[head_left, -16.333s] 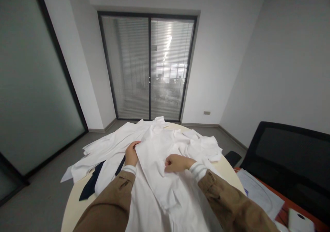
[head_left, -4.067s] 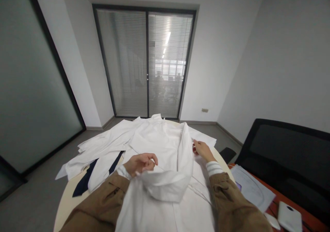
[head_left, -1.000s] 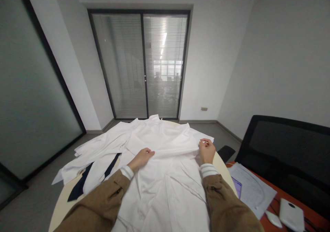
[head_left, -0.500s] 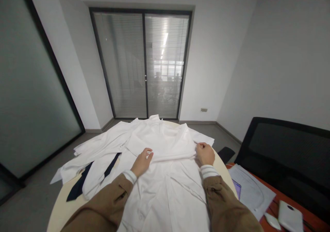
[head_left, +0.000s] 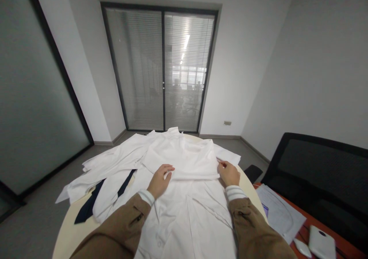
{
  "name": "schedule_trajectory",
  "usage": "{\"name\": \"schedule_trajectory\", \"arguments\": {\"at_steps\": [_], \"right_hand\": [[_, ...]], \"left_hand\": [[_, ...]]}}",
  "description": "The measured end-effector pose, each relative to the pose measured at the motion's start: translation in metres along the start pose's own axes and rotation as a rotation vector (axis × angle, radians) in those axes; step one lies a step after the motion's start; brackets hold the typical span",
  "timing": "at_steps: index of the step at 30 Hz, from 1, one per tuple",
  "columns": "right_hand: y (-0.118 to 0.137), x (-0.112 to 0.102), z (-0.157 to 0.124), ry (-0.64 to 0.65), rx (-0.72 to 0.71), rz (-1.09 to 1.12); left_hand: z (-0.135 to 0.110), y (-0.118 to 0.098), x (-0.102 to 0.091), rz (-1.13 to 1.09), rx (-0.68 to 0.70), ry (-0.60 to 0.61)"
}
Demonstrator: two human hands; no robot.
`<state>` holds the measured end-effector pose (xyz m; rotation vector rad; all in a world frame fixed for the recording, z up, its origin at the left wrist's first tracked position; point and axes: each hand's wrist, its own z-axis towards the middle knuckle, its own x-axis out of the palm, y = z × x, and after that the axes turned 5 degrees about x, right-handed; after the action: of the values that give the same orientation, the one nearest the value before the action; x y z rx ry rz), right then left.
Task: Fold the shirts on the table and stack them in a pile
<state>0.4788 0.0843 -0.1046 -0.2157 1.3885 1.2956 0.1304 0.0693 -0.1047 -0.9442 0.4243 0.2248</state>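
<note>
Several white garments lie on a round table, the top one a white shirt point(head_left: 184, 157) with its upper part gathered into a folded band. On the left part of that band rests my left hand point(head_left: 160, 180), its fingers lightly bent and the thumb apart, holding nothing. At the band's right edge my right hand point(head_left: 229, 174) has its fingers curled in a pinch on the cloth; its fingertips are partly hidden. A white sleeve point(head_left: 106, 167) spreads over the left side of the table. Beneath the white cloth a dark navy strip of fabric point(head_left: 87, 209) shows.
The pale round table point(head_left: 64, 232) curves around the cloth. To the right, a red-brown desk point(head_left: 312, 222) holds papers point(head_left: 280, 209), a white mouse point(head_left: 301, 247) and a white device point(head_left: 322, 241). Behind it stands a black mesh chair point(head_left: 319, 170). Glass doors with blinds point(head_left: 138, 75) are ahead.
The folded band of the shirt looks smoother, and its upper right corner has shifted slightly right. Both hands have moved very little. The camera view has shifted a bit.
</note>
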Motion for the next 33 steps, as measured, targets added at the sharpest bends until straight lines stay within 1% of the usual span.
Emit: {"name": "schedule_trajectory", "arguments": {"at_steps": [3,5,6,8,11,15,19,23,27,30,33], "right_hand": [[-0.003,0.004,0.003,-0.076,-0.02,0.039],[-0.003,0.005,0.008,-0.108,-0.026,0.098],[-0.001,0.004,0.013,-0.102,-0.027,0.124],[0.003,0.003,0.028,-0.055,-0.039,0.142],[0.014,0.0,0.058,0.037,-0.081,0.09],[0.03,-0.002,0.097,0.082,-0.12,0.051],[0.047,0.002,0.123,0.133,-0.157,0.013],[0.063,0.011,0.139,0.187,-0.148,-0.047],[0.074,0.02,0.148,0.223,-0.109,-0.095],[0.081,0.022,0.152,0.2,-0.08,-0.11],[0.093,0.022,0.155,0.133,-0.056,-0.096]], "left_hand": [[-0.005,-0.007,-0.002,0.143,0.154,0.056],[-0.006,-0.01,-0.004,0.197,0.205,0.093],[-0.007,-0.011,-0.004,0.212,0.215,0.109],[-0.007,-0.011,-0.004,0.219,0.205,0.131],[-0.006,-0.009,-0.004,0.201,0.176,0.145],[-0.006,-0.007,-0.002,0.184,0.159,0.166],[-0.007,-0.009,-0.003,0.201,0.143,0.19],[-0.007,-0.012,-0.004,0.256,0.167,0.244],[-0.007,-0.011,-0.003,0.313,0.184,0.307],[-0.008,-0.009,-0.003,0.346,0.19,0.326],[-0.008,-0.009,-0.003,0.379,0.221,0.354]]}}
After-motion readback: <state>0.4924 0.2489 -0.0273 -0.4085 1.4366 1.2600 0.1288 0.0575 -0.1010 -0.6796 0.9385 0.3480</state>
